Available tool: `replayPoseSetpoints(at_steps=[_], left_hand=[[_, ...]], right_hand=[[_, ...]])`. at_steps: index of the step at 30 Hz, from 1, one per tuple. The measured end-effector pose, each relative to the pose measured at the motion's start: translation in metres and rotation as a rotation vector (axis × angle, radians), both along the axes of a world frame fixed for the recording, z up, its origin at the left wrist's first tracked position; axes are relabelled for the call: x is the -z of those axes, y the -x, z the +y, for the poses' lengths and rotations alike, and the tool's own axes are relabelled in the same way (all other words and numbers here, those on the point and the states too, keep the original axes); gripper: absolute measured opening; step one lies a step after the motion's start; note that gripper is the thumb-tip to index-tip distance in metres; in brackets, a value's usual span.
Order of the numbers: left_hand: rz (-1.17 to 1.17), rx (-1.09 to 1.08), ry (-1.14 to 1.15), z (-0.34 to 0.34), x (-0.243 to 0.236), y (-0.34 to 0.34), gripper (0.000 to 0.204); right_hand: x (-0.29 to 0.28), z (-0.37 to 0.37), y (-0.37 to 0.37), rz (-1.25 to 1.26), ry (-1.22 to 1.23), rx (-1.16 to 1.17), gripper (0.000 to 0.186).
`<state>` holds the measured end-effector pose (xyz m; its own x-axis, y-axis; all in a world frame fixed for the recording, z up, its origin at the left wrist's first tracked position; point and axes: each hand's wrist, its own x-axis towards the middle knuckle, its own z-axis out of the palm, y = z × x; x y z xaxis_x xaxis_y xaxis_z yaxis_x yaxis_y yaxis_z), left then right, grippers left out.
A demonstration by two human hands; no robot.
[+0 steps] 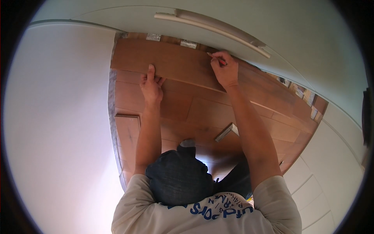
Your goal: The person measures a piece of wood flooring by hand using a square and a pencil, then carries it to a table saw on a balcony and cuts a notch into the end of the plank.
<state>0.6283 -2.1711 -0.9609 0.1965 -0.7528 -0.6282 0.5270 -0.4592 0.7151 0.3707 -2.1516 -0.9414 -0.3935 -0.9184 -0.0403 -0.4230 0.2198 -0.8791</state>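
A long reddish-brown floor plank [171,58] lies crosswise at the far end of the laid floor. My left hand [151,86] grips its near edge, the thumb on top and the other fingers curled at the edge. To the right, my right hand [226,72] pinches a red pencil [222,62], its tip near the plank's upper surface close to the far edge. Whether the tip touches the wood I cannot tell.
A pale panel with a long bar handle [210,33] rises beyond the plank. Silvery patches [189,44] show in the far gap. A white wall [62,97] stands at left. A short board [127,126] and a small pale-edged piece [226,132] lie on the floor.
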Motion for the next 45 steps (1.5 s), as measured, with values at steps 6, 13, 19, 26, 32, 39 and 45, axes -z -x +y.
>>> replayPoseSetpoints(at_steps=[6,13,19,26,32,39,45], left_hand=[[0.034,0.032,0.001,0.003,0.01,-0.007,0.024],[0.017,0.005,0.012,0.0,0.001,0.0,0.025],[0.004,0.004,0.004,0.0,0.001,0.0,0.026],[0.007,0.006,0.007,-0.001,0.002,0.001,0.027],[-0.029,-0.016,-0.013,0.002,0.001,-0.002,0.029],[-0.03,-0.001,0.001,0.0,-0.003,0.002,0.028],[-0.055,0.046,-0.018,0.004,0.008,-0.007,0.034]], right_hand=[[0.002,0.001,0.002,0.0,-0.022,-0.007,0.01],[0.006,0.002,0.001,-0.02,0.012,0.004,0.01],[0.005,0.002,0.001,-0.056,0.006,0.012,0.01],[0.007,0.003,0.004,-0.027,-0.015,-0.02,0.007],[0.013,0.003,0.002,-0.111,0.045,-0.044,0.007],[0.011,0.01,0.013,-0.271,0.001,-0.014,0.007],[-0.045,0.127,0.001,-0.035,-0.047,-0.063,0.021]])
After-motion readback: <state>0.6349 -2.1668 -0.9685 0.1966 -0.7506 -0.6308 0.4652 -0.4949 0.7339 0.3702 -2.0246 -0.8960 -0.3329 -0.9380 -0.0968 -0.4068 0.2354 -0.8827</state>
